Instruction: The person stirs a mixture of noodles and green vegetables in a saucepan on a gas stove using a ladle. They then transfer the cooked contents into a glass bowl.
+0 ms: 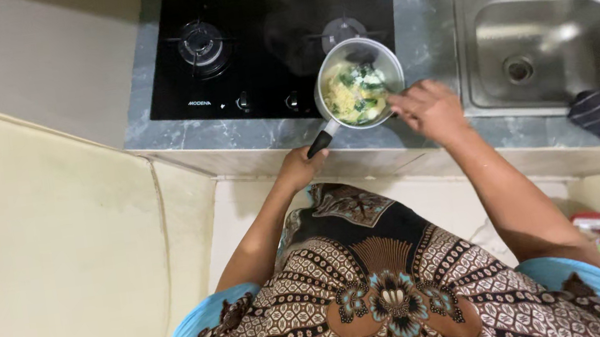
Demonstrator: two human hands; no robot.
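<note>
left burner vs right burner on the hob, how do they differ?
The left burner is bare and fully visible; the right burner is partly hidden by the saucepan of noodles and greens. The left hand holds the pan's handle; the right hand is at its rim. Both burners sit on the same black glass hob.

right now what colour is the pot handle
Black, on the small grey pot; the handle shows best in the head view.

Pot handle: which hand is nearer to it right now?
Left. The left hand grips the end of the black pot handle. The right hand is at the far side of the pot, by its rim, away from the handle.
</note>
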